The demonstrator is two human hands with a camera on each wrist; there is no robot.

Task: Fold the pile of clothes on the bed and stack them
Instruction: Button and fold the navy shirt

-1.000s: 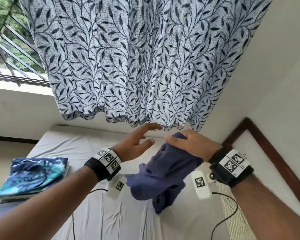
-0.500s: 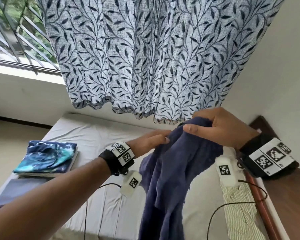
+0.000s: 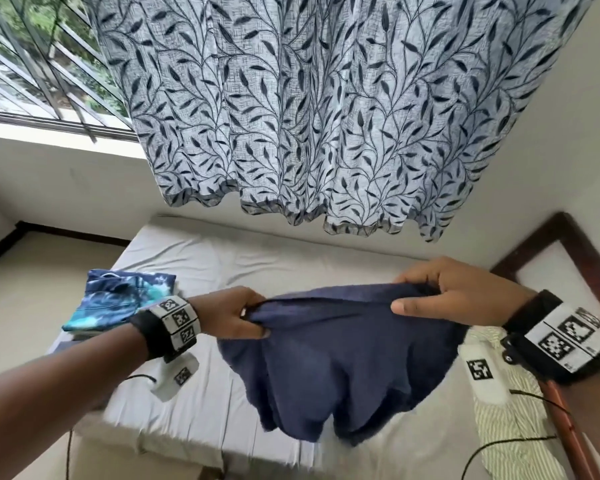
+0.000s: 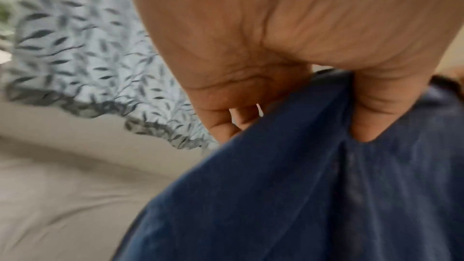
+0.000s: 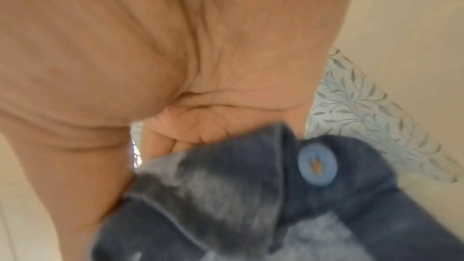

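A navy blue garment [image 3: 340, 362] hangs in the air above the bed, stretched by its top edge between both hands. My left hand [image 3: 243, 315] pinches its left end, thumb in front and fingers behind. My right hand [image 3: 440, 294] grips its right end. In the left wrist view the navy blue garment [image 4: 314, 195] runs down from between the thumb and fingers. In the right wrist view the navy blue garment [image 5: 263, 195] shows a blue button [image 5: 317, 165] close to the palm. A folded blue tie-dye garment [image 3: 118, 299] lies at the bed's left side.
The bed [image 3: 222, 265] has a grey sheet. A striped cream shirt [image 3: 510, 424] lies at its right edge, next to a dark wooden frame [image 3: 541, 237]. A leaf-patterned curtain [image 3: 326, 109] hangs over the far side, a barred window [image 3: 39, 67] at upper left.
My left hand has taken hold of the navy garment. Both hands have moved apart and spread its top edge out wide; before, it hung bunched from my right hand alone.
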